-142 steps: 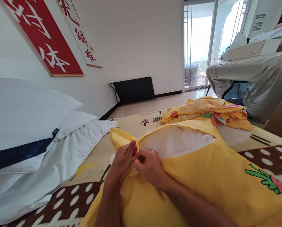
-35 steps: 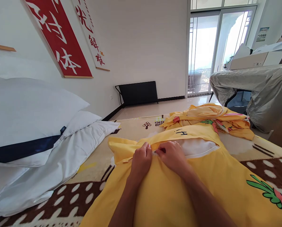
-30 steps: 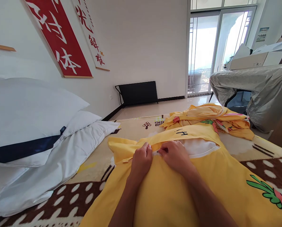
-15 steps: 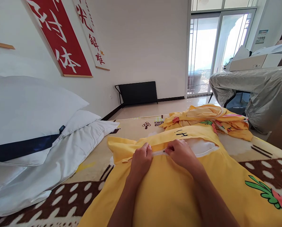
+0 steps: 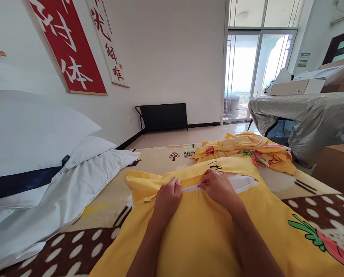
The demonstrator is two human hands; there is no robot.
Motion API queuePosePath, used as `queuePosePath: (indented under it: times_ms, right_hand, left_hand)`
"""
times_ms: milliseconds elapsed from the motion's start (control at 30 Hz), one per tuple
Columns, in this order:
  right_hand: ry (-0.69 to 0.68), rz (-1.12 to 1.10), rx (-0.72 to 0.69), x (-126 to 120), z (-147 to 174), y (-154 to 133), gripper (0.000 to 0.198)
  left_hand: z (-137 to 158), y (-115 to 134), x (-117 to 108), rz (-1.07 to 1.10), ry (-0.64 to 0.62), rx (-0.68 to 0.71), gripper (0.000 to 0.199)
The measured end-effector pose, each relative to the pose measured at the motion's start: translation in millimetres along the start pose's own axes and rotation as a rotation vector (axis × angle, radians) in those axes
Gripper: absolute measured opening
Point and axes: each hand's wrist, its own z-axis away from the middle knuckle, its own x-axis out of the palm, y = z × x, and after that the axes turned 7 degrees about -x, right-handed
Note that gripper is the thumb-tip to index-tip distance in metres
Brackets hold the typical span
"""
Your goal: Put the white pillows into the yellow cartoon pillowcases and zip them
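A yellow pillowcase [image 5: 200, 231] with carrot prints lies in front of me, plumped out by a white pillow [image 5: 241, 182] that shows through the gap on the right. Along its far edge runs a white zipper [image 5: 190, 189]. My left hand [image 5: 168, 195] is closed on the zipper edge and fabric. Just to its right, my right hand [image 5: 218, 186] pinches the zipper slider, which is mostly covered by the fingers. Between the two hands the zipper's teeth are joined; right of my right hand the opening gapes.
Beneath lies a patterned beige and brown blanket [image 5: 157, 157]. White pillows [image 5: 36, 130] are piled at the left. Crumpled yellow bedding [image 5: 243, 144] lies beyond the pillowcase. A plastic-covered table [image 5: 307, 107] with boxes and a brown carton [image 5: 337, 167] stand at the right.
The view has shifted slightly, so the room appears further left and lower. Both hands keep nearly the same places on the zipper.
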Motion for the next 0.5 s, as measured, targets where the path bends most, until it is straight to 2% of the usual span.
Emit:
queuePosePath:
  times_ms: [167,300,400,500]
  right_hand:
    - [-0.051,0.053,-0.011,7.0,-0.3,-7.8,0.024]
    - [-0.064,0.068,-0.072,6.4,2.2,1.2,0.024]
    - [-0.018,0.032,-0.099,3.2,12.1,19.9,0.023]
    - [0.097,-0.030,-0.138,4.3,24.5,36.7,0.022]
  left_hand:
    - [-2.2,-5.3,-4.6,-0.004,0.009,0.009,0.028]
    - [-3.1,-7.4,-3.6,-0.014,0.002,0.010,0.029]
    - [-2.1,-5.7,-1.4,-0.013,-0.035,0.011,0.028]
    - [-1.1,-3.3,-0.9,-0.006,-0.070,0.006,0.028]
